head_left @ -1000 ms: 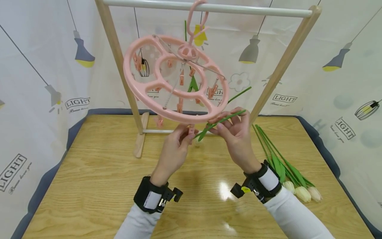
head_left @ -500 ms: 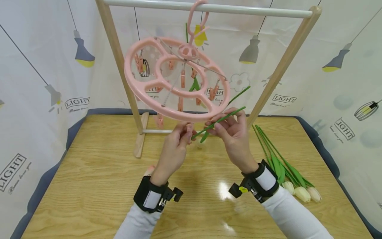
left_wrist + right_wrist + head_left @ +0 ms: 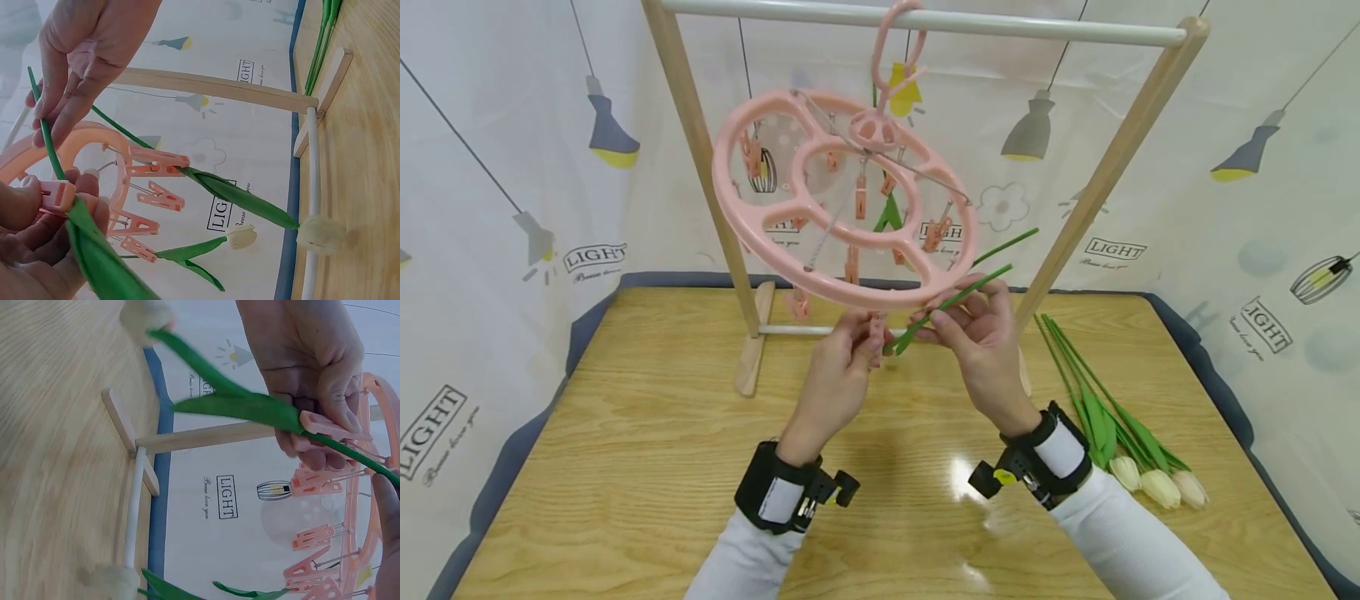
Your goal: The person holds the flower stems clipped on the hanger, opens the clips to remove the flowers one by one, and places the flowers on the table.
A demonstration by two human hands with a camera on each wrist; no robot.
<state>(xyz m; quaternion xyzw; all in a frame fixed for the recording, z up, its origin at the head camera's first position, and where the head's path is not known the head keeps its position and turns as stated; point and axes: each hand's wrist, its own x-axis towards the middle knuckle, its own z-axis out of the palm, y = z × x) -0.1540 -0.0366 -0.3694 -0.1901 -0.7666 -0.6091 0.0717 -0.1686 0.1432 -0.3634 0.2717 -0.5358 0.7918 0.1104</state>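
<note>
Seen from the head, the person's left hand (image 3: 838,367) pinches a pink clip (image 3: 876,337) just below the rim of the pink hanger (image 3: 842,292), at about 6 o'clock on its ring. The right hand (image 3: 988,354), near it toward 3 o'clock, has its grip closed on the green stem of a tulip (image 3: 970,289), thumb against fingers, and the stem's end points toward 2 o'clock. The tulip meets the clip between the two hands; whether the clip bites the stem cannot be told. In the right wrist view its pale bloom lies at 11 o'clock, blurred. The hanger's hook goes over the top bar of a rack (image 3: 1112,167), and more clips dangle from the ring. In the left wrist view two clipped tulips show blooms at 4 o'clock (image 3: 322,235) and 5 o'clock (image 3: 240,236). At 4 o'clock in the head view a bunch of tulips (image 3: 1161,487) lies on the worktop (image 3: 662,458), stems toward 11 o'clock.
</note>
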